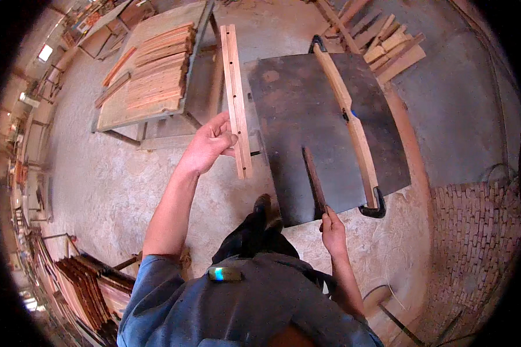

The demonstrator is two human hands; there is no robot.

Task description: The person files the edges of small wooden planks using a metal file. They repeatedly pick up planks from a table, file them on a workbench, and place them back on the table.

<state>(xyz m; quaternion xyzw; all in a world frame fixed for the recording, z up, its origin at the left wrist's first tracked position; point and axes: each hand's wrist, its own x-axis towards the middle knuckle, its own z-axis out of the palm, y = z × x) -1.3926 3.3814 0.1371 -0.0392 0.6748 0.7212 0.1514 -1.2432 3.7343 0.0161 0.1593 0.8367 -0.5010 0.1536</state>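
Note:
My left hand (209,144) grips a long, pale grooved wooden strip (235,87), holding it out over the floor beside the left edge of a dark metal saw table (295,121). My right hand (333,230) rests at the table's near edge, its fingers on the end of a thin dark wooden sliver (314,179) lying on the top. A light wooden fence (347,110) runs the length of the table, held by black clamps (376,208) at both ends.
A workbench (113,113) at the upper left carries a stack of reddish boards (159,66). Offcuts (388,46) lie piled behind the saw table. Dark boards (92,283) lean at the lower left. A brick wall (474,243) stands at right. The floor is dusty concrete.

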